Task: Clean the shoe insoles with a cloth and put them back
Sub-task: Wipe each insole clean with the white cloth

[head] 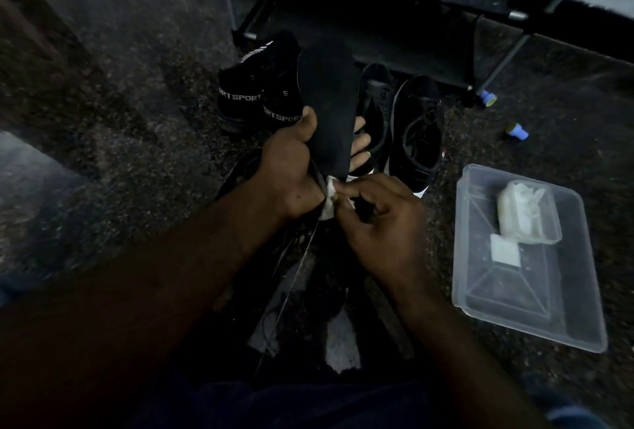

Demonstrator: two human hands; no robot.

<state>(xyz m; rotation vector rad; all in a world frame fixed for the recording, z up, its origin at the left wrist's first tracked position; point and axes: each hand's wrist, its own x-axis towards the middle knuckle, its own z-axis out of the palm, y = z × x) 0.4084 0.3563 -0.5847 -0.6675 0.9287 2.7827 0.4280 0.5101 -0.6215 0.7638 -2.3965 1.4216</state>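
My left hand point(291, 167) grips a black insole point(329, 109) and holds it upright, thumb on its near face and fingers wrapped behind it. My right hand point(377, 216) pinches a small white cloth point(329, 197) against the insole's lower end. Black shoes lie on the floor below my hands, dim and partly hidden by my arms.
A pair of black SPORT shoes point(247, 95) and a pair of black lace-up shoes point(415, 126) stand on the speckled floor before a dark shoe rack point(377, 16). A clear plastic tub point(528, 291) with white wipes sits at right. Two small blue caps point(518, 131) lie beyond it.
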